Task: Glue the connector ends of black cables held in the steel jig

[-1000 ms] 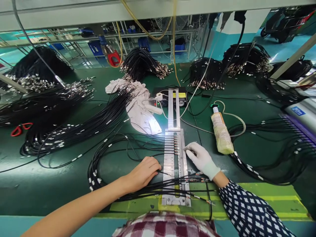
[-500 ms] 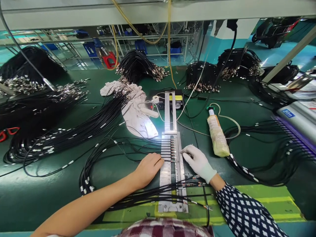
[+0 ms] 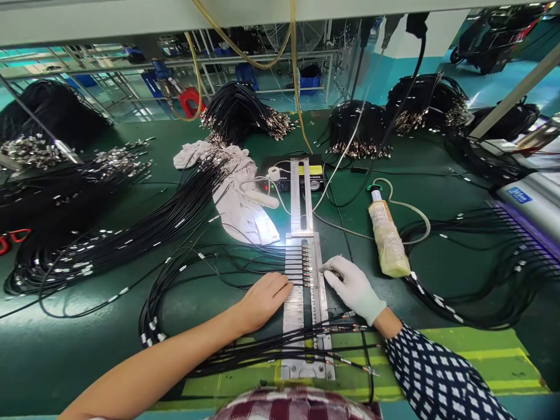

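The far slots of the metal rack point(image 3: 301, 286) hold cable ends; near slots lie bare as the left hand point(image 3: 262, 300) pinches a cable point(image 3: 245, 279) and the gloved right hand point(image 3: 352, 286) rests loosely open on its edge, holding nothing.

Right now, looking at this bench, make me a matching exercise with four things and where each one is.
Things:
1. left hand
2. right hand
3. wrapped bottle
4. white cloth

Places:
A. lying right of the metal jig
B. bare, at the jig's left edge
C. under black cables, left of the jig's far end
D. gloved, at the jig's right edge

Pairs: 1-B, 2-D, 3-A, 4-C
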